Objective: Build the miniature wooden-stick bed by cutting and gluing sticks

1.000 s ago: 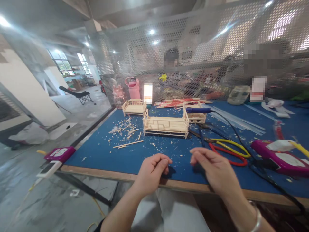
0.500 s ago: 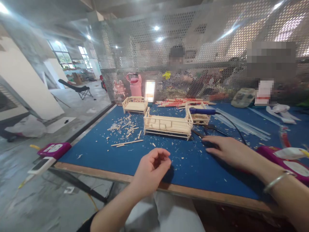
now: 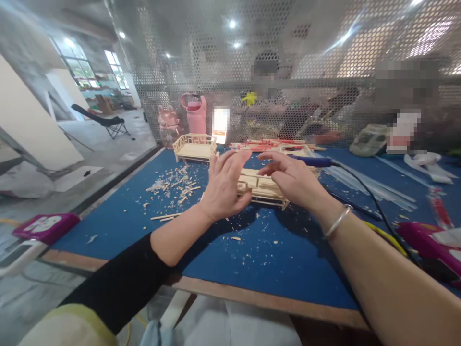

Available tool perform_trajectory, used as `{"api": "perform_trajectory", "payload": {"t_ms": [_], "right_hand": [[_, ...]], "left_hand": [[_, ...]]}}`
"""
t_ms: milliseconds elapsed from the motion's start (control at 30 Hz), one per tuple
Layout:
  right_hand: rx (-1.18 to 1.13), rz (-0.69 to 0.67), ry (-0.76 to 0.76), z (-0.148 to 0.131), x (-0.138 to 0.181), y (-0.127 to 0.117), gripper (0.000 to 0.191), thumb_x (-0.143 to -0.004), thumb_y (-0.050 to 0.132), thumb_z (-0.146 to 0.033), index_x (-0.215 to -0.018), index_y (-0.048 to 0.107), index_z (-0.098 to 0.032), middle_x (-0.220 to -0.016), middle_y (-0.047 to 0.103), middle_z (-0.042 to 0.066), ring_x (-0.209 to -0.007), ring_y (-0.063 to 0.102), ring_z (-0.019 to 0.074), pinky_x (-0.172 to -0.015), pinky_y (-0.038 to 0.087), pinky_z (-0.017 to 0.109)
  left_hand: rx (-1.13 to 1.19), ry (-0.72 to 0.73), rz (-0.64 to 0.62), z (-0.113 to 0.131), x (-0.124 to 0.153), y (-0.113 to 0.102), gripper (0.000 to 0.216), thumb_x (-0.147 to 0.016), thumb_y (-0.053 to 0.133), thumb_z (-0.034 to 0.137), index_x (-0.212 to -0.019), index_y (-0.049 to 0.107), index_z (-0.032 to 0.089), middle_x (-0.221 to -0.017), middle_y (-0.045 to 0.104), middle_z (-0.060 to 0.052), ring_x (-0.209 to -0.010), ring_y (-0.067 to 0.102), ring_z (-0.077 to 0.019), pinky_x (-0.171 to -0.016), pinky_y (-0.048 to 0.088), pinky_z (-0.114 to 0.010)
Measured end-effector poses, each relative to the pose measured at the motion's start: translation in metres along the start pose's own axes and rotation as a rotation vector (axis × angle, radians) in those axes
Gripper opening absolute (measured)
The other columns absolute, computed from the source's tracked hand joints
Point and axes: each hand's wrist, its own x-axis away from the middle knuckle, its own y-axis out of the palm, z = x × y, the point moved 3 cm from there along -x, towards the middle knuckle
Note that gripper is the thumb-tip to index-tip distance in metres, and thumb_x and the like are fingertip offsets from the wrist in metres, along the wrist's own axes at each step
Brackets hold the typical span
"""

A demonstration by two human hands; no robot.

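Note:
A miniature bench (image 3: 262, 194) made of thin pale wooden sticks stands on the blue tabletop between my hands. My left hand (image 3: 227, 186) is at its left end, fingers stretched up and apart from the thumb, hiding that end. My right hand (image 3: 293, 179) reaches over its right end with fingers bent and spaced. Whether either hand touches the wood is hard to tell. Just behind the right hand lies a blue-handled tool (image 3: 314, 161) with a black cord, resting by another small stick-built piece (image 3: 301, 152), mostly covered.
A second miniature bench (image 3: 196, 148) stands farther back left, near a pink bottle (image 3: 196, 115) and a lit phone (image 3: 220, 126). Wood scraps (image 3: 176, 185), red-marked sticks (image 3: 266, 145) and clear glue sticks (image 3: 374, 185) lie about. A perforated metal screen (image 3: 216, 72) rises behind; people are beyond it.
Both hands have moved forward to the ends of the near bench; the left from the table's front, the right leftward from beside the tool. The left fingers have straightened. The view has shifted slightly.

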Motion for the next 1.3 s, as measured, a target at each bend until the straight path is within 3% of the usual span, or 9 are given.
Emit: {"api": "perform_trajectory", "payload": {"t_ms": [367, 1300], "right_hand": [[0.037, -0.049, 0.018, -0.007, 0.004, -0.003, 0.049, -0.065, 0.043, -0.01, -0.111, 0.057, -0.017, -0.072, 0.07, 0.003, -0.072, 0.063, 0.0201, -0.069, 0.045, 0.034], [-0.054, -0.113, 0.073, 0.0, 0.002, 0.001, 0.053, -0.063, 0.042, -0.007, -0.114, 0.052, -0.018, -0.071, 0.07, 0.002, -0.07, 0.064, 0.0194, -0.066, 0.046, 0.034]], "left_hand": [[-0.085, -0.116, -0.093, 0.014, 0.0, 0.007, 0.069, -0.076, 0.052, 0.031, -0.136, 0.021, 0.016, -0.135, 0.043, -0.013, -0.128, 0.031, -0.0282, -0.108, 0.001, -0.051], [-0.086, -0.135, -0.091, 0.014, -0.001, 0.01, 0.068, -0.077, 0.053, 0.023, -0.138, 0.022, 0.02, -0.133, 0.047, -0.011, -0.125, 0.036, -0.0264, -0.108, 0.003, -0.05]]}}
